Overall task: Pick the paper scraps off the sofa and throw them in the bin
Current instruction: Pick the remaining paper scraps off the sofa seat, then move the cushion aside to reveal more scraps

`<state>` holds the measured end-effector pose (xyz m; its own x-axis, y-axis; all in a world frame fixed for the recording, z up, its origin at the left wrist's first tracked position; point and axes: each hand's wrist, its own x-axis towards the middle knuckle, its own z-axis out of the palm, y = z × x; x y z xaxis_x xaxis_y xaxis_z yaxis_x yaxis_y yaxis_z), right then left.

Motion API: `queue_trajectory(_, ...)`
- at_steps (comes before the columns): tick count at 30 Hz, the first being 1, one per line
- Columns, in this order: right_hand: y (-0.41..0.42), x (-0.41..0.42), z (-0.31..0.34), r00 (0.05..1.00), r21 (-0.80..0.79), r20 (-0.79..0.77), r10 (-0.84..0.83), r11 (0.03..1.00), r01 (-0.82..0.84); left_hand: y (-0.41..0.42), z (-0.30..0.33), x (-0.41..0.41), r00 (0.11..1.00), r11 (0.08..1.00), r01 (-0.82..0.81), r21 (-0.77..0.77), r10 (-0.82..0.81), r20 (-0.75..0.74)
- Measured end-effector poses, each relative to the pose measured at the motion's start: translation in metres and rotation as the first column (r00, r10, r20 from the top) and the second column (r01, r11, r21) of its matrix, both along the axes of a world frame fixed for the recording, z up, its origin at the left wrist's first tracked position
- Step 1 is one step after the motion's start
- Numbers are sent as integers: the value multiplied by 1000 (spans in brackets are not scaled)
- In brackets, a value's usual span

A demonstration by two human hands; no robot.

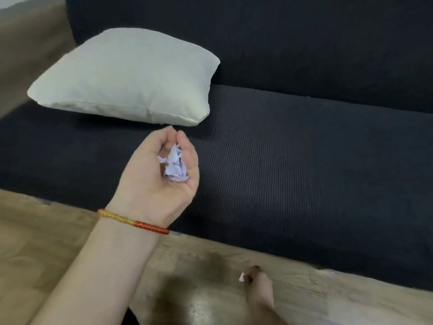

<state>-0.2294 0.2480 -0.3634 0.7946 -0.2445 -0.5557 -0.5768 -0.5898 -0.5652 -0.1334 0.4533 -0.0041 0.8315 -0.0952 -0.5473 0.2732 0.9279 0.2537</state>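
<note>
My left hand (161, 174) is cupped palm up over the front of the dark sofa seat (293, 160), its fingers curled round a bunch of crumpled pale paper scraps (174, 166). A red and yellow cord bracelet circles that wrist. Low in the frame, over the floor, my right hand (257, 287) is blurred and pinches a small white paper scrap (241, 277) at its fingertips. No loose scraps show on the seat. No bin is in view.
A pale square cushion (126, 80) lies on the left part of the sofa seat, against the dark backrest (304, 43). Wood-look flooring (46, 242) runs along the sofa's front edge. A beige surface (28, 55) stands at the far left.
</note>
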Motion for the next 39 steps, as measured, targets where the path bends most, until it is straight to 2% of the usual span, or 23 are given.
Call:
queue_trajectory(1,-1,-6,24,1000,13,10,-18,1000,18,-2,7,6,1000,999,9,-52,-9,-15)
queue_trajectory(4,4,-27,114,991,159,27,-130,979,124,-15,40,3,989,996,-43,-73,32,-147)
queue_trajectory(6,17,-28,194,965,280,125,-230,941,188,-13,65,4,975,989,-119,-92,98,-201)
queue_trajectory(9,39,-7,321,872,457,313,-375,865,208,2,102,4,962,984,-152,-89,127,-241)
queue_trajectory(11,58,18,398,803,538,400,-443,822,186,19,128,6,952,985,-161,-64,138,-272)
queue_trajectory(14,97,44,496,750,597,491,-443,798,81,40,170,4,944,989,-146,34,149,-293)
queue_trajectory(17,143,58,562,772,586,540,-336,809,-58,59,210,-1,936,984,-134,114,164,-310)
queue_trajectory(20,181,59,589,805,445,578,-132,878,-176,76,248,-11,935,987,-118,105,146,-323)
queue_trajectory(23,213,62,598,751,154,655,85,958,-243,93,269,-17,937,985,-153,81,171,-304)
queue_trajectory(27,241,69,605,686,-35,691,229,958,-285,118,277,-15,929,982,-170,87,189,-318)
queue_trajectory(29,248,72,608,663,-18,709,238,947,-321,129,277,-10,932,985,-167,47,173,-317)
queue_trajectory(31,253,77,613,668,98,728,152,942,-322,138,273,-5,930,983,-185,-2,175,-324)
queue_trajectory(34,255,95,617,721,243,692,24,933,-265,152,265,7,894,960,-272,64,277,-352)
queue_trajectory(36,252,114,607,816,285,577,34,928,-240,163,261,18,877,944,-308,117,329,-350)
queue_trajectory(39,240,155,575,938,310,341,60,935,-172,181,256,36,883,944,-308,118,330,-333)
